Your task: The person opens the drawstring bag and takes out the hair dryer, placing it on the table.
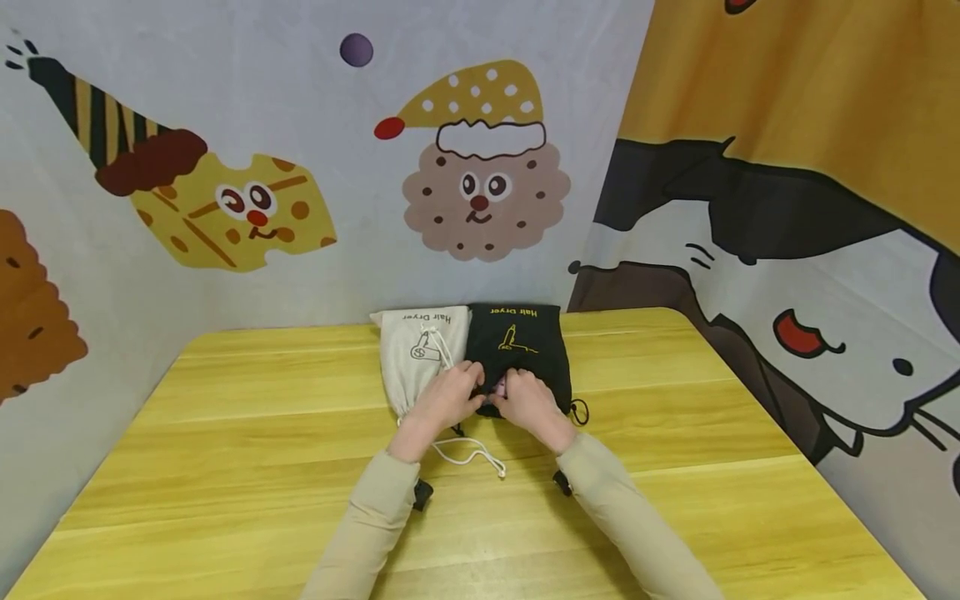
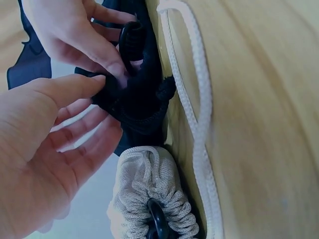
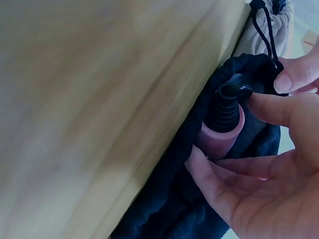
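Note:
A black drawstring bag (image 1: 543, 354) printed "Hair Dryer" lies at the table's far edge, its mouth toward me. My left hand (image 1: 448, 396) pinches the left side of that mouth between thumb and fingers. Inside the opening shows the pink handle end of a hair dryer (image 3: 219, 145), with a ribbed black cord sleeve (image 3: 223, 112) and a hanging loop. My right hand (image 1: 531, 400) grips this end, thumb at the black loop and fingertips beside the pink rim. The rest of the dryer is hidden in the cloth.
Against the black bag's left side lies a cream drawstring bag (image 1: 405, 379), also printed "Hair Dryer", with its mouth gathered. A white cord (image 1: 472, 454) trails over the wooden table (image 1: 247, 467). A black cord loop (image 1: 580, 412) sticks out at the right. Behind hangs a cartoon-printed cloth (image 1: 300, 100).

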`<state>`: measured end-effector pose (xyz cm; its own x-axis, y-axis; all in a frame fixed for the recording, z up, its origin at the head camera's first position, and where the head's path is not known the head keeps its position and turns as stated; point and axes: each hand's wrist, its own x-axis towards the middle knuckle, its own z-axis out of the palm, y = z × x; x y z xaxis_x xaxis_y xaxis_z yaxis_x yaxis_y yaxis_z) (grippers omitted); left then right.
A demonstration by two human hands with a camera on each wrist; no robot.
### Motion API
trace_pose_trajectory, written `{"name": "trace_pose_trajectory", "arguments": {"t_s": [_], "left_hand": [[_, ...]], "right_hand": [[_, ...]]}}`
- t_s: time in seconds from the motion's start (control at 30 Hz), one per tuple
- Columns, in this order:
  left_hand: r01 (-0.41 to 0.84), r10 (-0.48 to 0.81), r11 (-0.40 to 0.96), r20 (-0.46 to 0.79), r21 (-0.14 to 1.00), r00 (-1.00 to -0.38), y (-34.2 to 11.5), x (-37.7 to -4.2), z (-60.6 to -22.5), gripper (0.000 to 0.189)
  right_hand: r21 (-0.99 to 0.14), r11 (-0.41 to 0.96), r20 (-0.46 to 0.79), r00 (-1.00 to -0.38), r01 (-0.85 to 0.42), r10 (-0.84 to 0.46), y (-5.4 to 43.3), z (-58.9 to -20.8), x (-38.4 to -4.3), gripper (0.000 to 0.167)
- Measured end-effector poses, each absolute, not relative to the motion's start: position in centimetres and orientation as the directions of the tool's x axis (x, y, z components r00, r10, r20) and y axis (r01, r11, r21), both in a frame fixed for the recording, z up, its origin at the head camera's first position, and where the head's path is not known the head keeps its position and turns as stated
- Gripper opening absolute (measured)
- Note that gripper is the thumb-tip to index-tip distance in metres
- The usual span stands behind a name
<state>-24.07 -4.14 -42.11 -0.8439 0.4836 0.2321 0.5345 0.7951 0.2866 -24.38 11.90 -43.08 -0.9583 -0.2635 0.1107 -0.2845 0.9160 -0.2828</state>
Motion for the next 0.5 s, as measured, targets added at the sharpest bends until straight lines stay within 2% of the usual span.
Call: {"name": "trace_pose_trajectory", "arguments": {"t_s": [0.2, 0.5], "left_hand": [[0.494, 0.442, 0.824, 0.231, 0.277, -0.867, -4.1, -24.1, -42.1, 0.035], [0.453, 0.419, 0.859, 0.181, 0.239, -0.89, -4.0, -24.0, -42.1, 0.047]], "right_hand": [[-0.396, 0.892, 0.039, -0.974, -0.22, -0.223, 11.4, -43.0, -25.4, 0.029], [-0.42, 0.892, -0.011, -0.982, -0.168, -0.19, 11.1, -42.5, -25.9, 0.026]]}}
